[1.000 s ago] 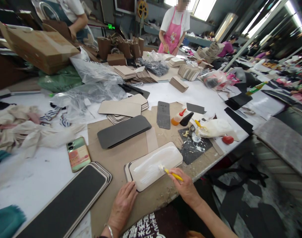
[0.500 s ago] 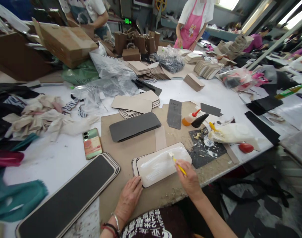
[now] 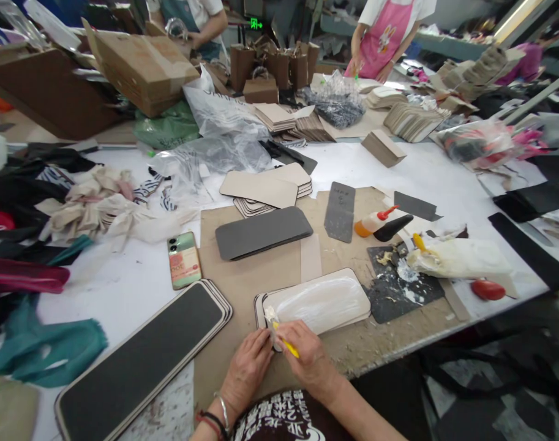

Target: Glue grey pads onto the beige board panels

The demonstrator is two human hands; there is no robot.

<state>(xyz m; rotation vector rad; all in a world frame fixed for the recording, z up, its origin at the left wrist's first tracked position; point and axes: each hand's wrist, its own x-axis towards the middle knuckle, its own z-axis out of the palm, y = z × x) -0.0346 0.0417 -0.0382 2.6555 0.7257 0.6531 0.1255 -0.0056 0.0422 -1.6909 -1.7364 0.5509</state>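
Note:
My right hand (image 3: 309, 358) is closed round a yellow-handled brush (image 3: 288, 347), its white-smeared tip (image 3: 270, 314) over the left end of a small stack of cream panels with rounded corners (image 3: 338, 300). Streaks of white paste shine across the top panel. At the stack's lower left corner, my left hand (image 3: 250, 360) has its fingers closed against the edge, close to the brush; its thumb is hidden. To the left lies a pile of long dark panels with pale borders (image 3: 146, 361). Dark grey panels (image 3: 263, 233) lie behind the cream stack.
Right of the stack are a paste-smeared dark sheet (image 3: 393, 300), a white bag of paste (image 3: 463, 258), a red oval object (image 3: 488, 290) and a bottle with orange liquid (image 3: 371, 222). A phone (image 3: 183, 260) lies left. Fabric scraps (image 3: 93, 202) and plastic bags lie beyond; co-workers stand behind.
My right hand has brought the brush leftwards from the panel's right part to its left end, beside my left hand. The whole view has shifted slightly.

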